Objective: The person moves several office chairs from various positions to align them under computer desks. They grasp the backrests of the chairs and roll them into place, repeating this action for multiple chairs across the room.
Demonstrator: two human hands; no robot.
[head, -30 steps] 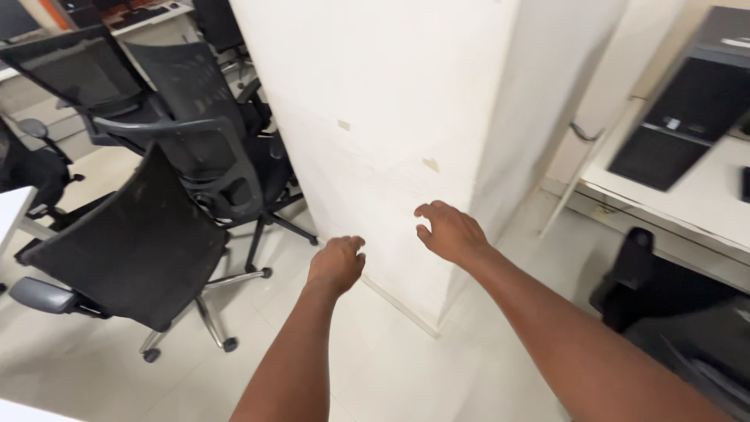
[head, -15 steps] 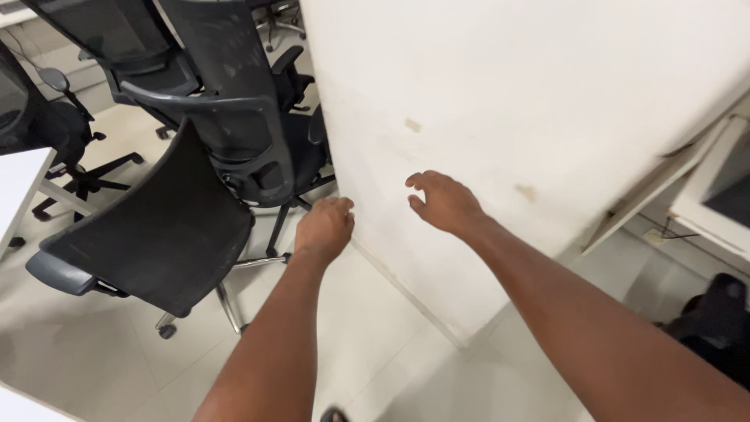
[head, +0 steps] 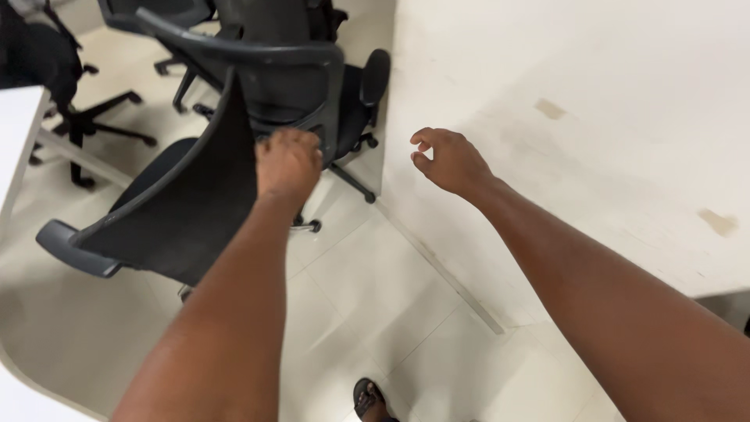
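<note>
Left hand [head: 287, 162], loosely fisted, empty, nearer black chair [head: 187, 199] backrest running up-left; right hand [head: 449, 160] half-curled, empty, right of chair

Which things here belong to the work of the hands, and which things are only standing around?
In hand:
- left hand, at the back edge of the nearest black chair
- right hand, open, in front of the white pillar

Standing around:
- second black chair behind it
- chair base at far left
- white desk corner
- sandalled foot on the tiled floor
</note>
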